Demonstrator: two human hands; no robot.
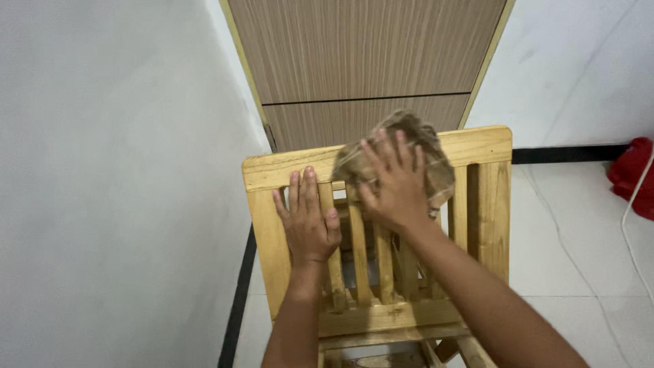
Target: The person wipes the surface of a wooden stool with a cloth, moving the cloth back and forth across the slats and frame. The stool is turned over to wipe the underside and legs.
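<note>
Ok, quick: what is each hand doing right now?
Left hand: open, flat on the wooden chair back.
Right hand: open, fingers spread, pressing a brown cloth against the chair.

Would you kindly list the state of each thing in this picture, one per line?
Left hand: open, flat on the slats.
Right hand: fingers spread, pressing the cloth.
Cloth: crumpled, against the chair's top rail.
Wooden chair: upright, facing the door.
Door: shut.
Red item: on the floor, at the right edge.
</note>
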